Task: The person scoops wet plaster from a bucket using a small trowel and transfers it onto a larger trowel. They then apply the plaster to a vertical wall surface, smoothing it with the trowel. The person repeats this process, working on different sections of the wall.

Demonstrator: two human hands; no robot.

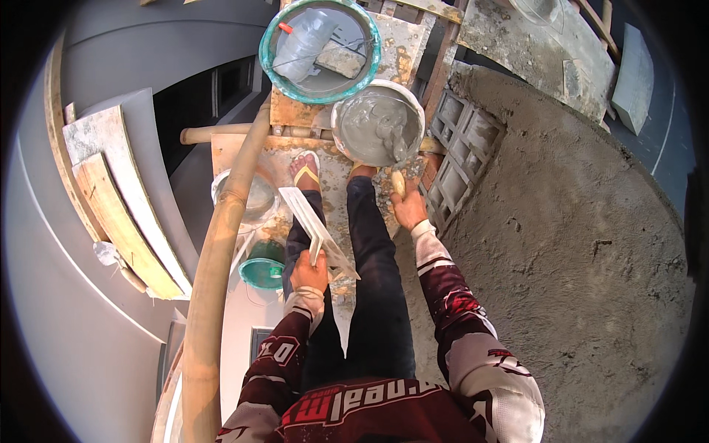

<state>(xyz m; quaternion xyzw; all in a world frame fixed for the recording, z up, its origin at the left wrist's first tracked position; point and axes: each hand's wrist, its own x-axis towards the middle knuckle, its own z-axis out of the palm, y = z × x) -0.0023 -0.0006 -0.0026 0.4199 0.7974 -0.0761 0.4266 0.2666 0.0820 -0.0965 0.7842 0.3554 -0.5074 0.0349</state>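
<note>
My left hand (309,272) is closed on the handle of a long, pale, flat plastering float (303,205), held over my legs. My right hand (408,207) grips the pale handle of a trowel (399,182), whose blade end is at the lower rim of a white bucket of wet grey mortar (375,118); the blade itself is hard to make out. Just beyond that bucket stands a teal tub (269,55) with grey water, a crumpled plastic piece and a board in it. My feet, in sandals, rest on a stained scaffold board (230,148).
A bamboo pole (218,273) runs along my left, beside a pale bucket (251,197) and a green bucket (262,273). A rough plastered wall (561,266) with a lattice block (461,151) is on my right. Loose planks (118,214) lean at far left.
</note>
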